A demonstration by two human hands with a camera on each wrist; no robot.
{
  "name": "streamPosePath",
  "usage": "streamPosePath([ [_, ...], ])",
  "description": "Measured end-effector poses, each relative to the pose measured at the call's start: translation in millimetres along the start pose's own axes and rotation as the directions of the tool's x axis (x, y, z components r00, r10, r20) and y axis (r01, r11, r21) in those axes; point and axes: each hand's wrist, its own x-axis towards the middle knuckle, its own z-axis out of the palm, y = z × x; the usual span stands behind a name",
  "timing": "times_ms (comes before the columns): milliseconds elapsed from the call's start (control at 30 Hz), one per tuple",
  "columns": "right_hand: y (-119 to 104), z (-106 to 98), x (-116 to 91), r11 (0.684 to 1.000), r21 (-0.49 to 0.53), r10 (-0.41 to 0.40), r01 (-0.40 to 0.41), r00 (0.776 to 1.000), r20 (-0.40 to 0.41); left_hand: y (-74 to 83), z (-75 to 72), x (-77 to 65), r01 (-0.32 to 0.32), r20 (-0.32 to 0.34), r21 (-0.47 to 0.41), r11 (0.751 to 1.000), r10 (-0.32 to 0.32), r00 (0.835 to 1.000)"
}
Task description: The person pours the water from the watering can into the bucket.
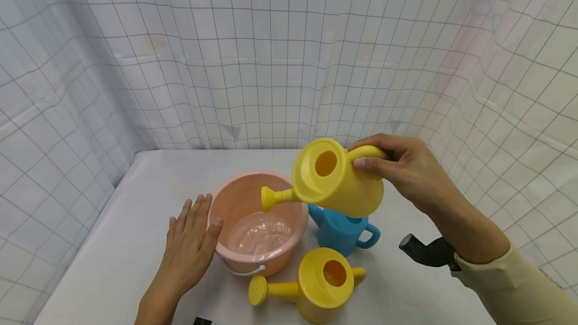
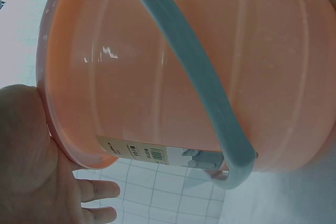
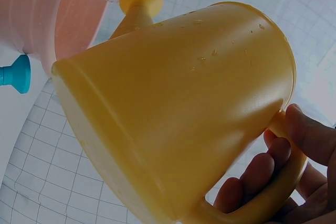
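A yellow watering can hangs tilted in the air, its spout over a pink bucket. My right hand grips its handle, and in the right wrist view the fingers curl around the handle. Drops of water cling to the can's side. My left hand lies flat against the left rim of the bucket, fingers straight. Clear water lies in the bucket's bottom. In the left wrist view the bucket wall bears a label and a pale handle.
A second yellow watering can stands in front of the bucket, its spout pointing left. A blue watering can stands right of the bucket, partly beneath the held can. White grid-patterned sheeting encloses the white-covered table at the back and sides.
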Motion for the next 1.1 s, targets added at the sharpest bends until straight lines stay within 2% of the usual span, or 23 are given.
streamPosePath([
  [700,-2.0,0.5,0.5,0.999,-0.032,0.026,-0.026,1.000,-0.006,0.1,0.3,-0.8,-0.004,-0.011,0.013,1.000,0.004,1.000],
  [1100,-2.7,-0.2,2.2,1.000,-0.030,0.011,-0.011,1.000,0.003,-0.7,0.7,-0.1,-0.004,-0.002,0.012,1.000,0.004,1.000],
])
